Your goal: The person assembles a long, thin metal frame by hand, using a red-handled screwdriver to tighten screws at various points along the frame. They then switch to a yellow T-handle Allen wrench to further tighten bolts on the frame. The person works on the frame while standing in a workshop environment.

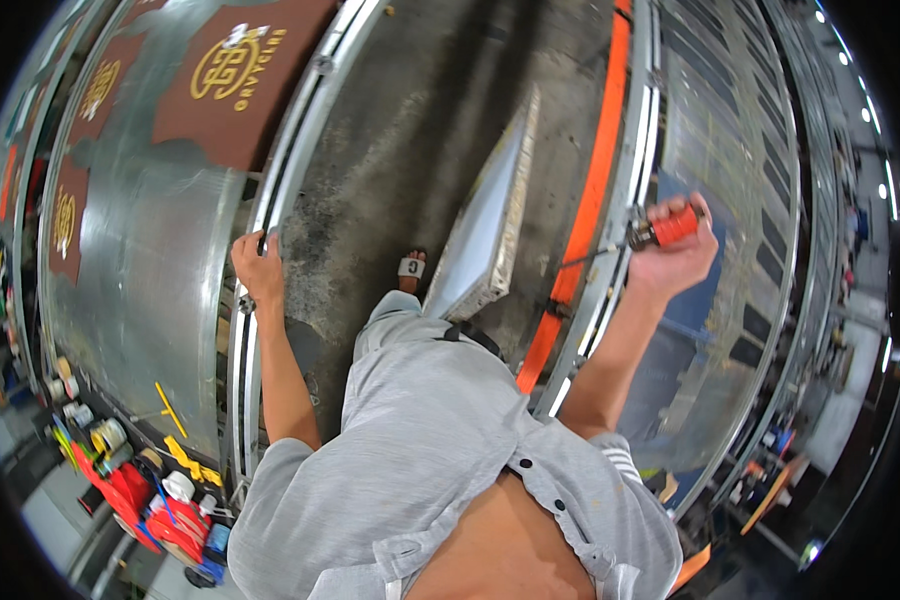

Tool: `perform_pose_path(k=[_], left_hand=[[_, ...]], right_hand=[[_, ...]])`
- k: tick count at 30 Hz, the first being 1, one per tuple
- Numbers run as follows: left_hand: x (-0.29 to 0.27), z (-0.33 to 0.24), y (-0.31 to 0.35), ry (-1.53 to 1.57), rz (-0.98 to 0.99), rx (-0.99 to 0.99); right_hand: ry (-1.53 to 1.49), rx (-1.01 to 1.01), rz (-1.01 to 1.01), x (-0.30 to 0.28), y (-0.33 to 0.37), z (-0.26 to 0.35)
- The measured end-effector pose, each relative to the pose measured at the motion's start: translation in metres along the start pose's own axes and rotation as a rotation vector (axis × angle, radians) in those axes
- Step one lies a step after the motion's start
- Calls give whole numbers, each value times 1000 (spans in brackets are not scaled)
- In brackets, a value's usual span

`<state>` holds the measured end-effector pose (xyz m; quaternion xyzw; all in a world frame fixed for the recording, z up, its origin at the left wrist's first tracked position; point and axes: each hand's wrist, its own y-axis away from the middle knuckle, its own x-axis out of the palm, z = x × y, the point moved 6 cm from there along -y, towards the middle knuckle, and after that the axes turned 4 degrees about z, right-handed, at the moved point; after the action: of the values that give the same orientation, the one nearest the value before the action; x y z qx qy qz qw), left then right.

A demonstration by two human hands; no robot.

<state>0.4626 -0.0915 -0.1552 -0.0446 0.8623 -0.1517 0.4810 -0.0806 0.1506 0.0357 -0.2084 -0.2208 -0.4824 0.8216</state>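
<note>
In my right hand (678, 265) is a screwdriver (673, 228) with a thick red handle and a dark collar. Its thin shaft points left, over the metal rail (610, 290) of the right-hand table and the orange beam beside it. My left hand (258, 268) is closed at the double metal rail (297, 130) along the left-hand table. A small dark piece shows at its fingertips, too hidden to name.
Brown printed sheets (235, 85) lie on the left table (155, 250). A white-faced framed screen (480, 230) leans in the aisle by my foot, near the orange beam (592, 170). Tubs and red containers (175, 525) crowd the lower left. Dark-blue sheet (690, 290) lies on the right table.
</note>
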Motion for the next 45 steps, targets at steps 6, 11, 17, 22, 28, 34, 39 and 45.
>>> perform_pose_path(k=[6, 11, 17, 22, 28, 34, 39, 45], left_hand=[[23, -186, 18, 682, 717, 281], [37, -291, 79, 999, 1064, 494], [59, -300, 95, 975, 1110, 552], [59, -307, 92, 1006, 1123, 527], [62, -304, 90, 1023, 1130, 504], [64, -305, 88, 1047, 1135, 502], [63, -307, 88, 1063, 1122, 478], [65, -307, 89, 1125, 1109, 465]], right_hand=[[-67, 110, 56, 35, 24, -8], [-42, 118, 83, 56, 37, -23], [2, 50, 161, 61, 44, -24], [59, -4, 215, 59, 49, -27], [-59, -26, 342, 60, 54, -28], [-161, -11, 718, 88, 79, -17], [66, -142, 641, 99, 93, -14], [318, -215, 343, 100, 107, -17]])
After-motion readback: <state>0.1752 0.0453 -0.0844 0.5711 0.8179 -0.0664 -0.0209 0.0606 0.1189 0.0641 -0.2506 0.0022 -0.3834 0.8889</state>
